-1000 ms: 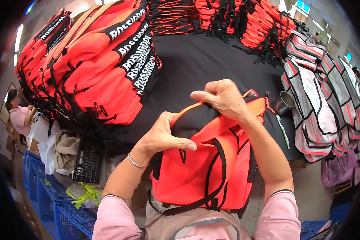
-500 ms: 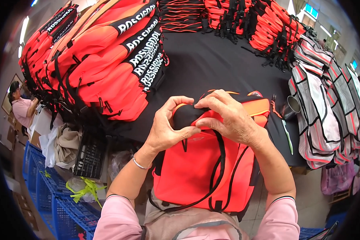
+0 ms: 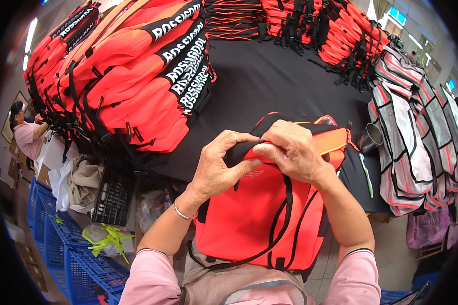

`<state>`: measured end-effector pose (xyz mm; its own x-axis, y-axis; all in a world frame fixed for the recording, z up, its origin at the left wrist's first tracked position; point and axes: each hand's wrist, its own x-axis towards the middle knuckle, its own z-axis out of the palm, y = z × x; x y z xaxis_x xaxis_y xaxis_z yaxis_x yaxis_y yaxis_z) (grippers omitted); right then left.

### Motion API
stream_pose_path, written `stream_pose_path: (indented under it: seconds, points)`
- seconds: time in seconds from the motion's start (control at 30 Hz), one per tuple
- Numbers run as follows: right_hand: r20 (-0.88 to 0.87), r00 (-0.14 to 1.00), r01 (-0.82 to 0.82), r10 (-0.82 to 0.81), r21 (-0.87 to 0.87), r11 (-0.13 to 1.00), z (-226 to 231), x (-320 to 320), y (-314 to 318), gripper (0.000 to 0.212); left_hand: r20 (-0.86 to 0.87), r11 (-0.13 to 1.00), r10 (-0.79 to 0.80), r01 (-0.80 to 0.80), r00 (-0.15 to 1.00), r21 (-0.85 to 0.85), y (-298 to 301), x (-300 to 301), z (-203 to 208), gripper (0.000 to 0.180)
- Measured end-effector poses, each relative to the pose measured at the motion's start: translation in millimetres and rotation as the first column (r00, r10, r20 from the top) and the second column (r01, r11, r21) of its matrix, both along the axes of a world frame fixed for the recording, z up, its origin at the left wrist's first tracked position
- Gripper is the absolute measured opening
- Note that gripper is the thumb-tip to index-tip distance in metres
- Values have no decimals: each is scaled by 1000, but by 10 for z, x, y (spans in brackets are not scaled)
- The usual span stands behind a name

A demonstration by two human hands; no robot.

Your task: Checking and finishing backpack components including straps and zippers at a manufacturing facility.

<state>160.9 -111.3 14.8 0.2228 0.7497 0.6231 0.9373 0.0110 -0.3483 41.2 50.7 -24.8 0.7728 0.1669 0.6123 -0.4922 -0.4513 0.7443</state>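
A bright red backpack (image 3: 239,223) with black trim rests against my lap and the near table edge. Its upper edge is bunched up, and an orange panel (image 3: 328,144) shows at its right. My left hand (image 3: 213,168) grips the black fabric of that edge between thumb and fingers. Close beside it, my right hand (image 3: 295,152) pinches the same edge with thumb and bent fingers. What lies under the fingertips is hidden. A long black cord-like strip (image 3: 285,213) hangs from below my right hand, looping down across the red front.
Red backpacks (image 3: 132,96) are piled high on the black-covered table (image 3: 269,76) at left; more stacks stand at the back. Grey bag pieces (image 3: 402,137), a metal cup (image 3: 374,134) and a slim green-and-white tool (image 3: 366,175) lie right. Blue crates (image 3: 61,244) stand lower left. A co-worker (image 3: 28,134) stands far left.
Both hands have shifted slightly right along the upper edge and come closer together. My right fingers have curled into a tighter pinch, and the orange panel has swung a little right.
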Motion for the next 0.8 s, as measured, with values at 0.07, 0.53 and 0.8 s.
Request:
stream_pose_path:
  seconds: [0.07, 0.53, 0.8]
  points:
    - [-13, 1000, 23, -23, 9, 1000, 8, 143, -54, 23, -69, 998, 53, -56, 996, -42, -2, -59, -3, 28]
    - [-386, 839, 379, -383, -92, 921, 398, 1115, -1170, 45, -94, 712, 59, -108, 994, -694, 614, 641, 236, 37]
    - [-99, 814, 520, -572, -314, 794, -1206, 1989, -869, 43, -50, 549, 608, -374, 792, 748, 898, 1503, -1449, 52]
